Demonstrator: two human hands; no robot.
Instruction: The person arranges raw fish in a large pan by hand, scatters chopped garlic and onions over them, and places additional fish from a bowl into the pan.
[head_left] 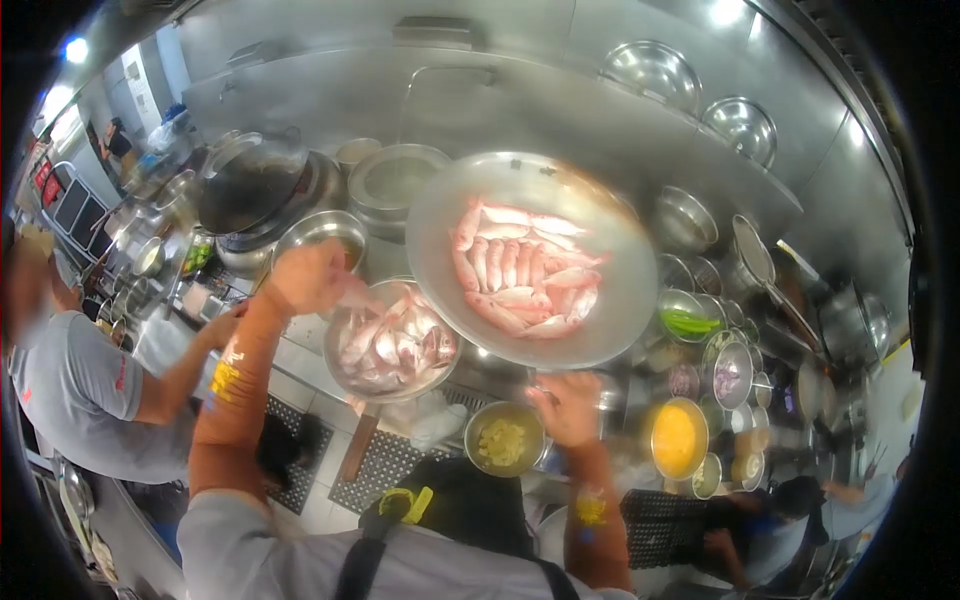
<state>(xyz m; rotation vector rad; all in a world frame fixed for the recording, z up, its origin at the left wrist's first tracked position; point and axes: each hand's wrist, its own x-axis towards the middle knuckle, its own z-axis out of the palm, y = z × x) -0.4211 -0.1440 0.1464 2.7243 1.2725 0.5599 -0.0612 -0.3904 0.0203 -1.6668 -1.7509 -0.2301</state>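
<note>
My left hand is raised above the left edge of a metal bowl of fish, its fingers closed on a pinkish fish, partly blurred. A wide metal pan beside that bowl holds several pink fish laid side by side. My right hand is at the pan's near rim, fingers bent; whether they grip the rim is unclear. Left of the right hand is a bowl of yellowish pieces.
A dark wok and pots stand at the back left. Bowls of orange liquid, green vegetables and chopped onion are on the right. A co-worker stands close on the left; others are at the lower right.
</note>
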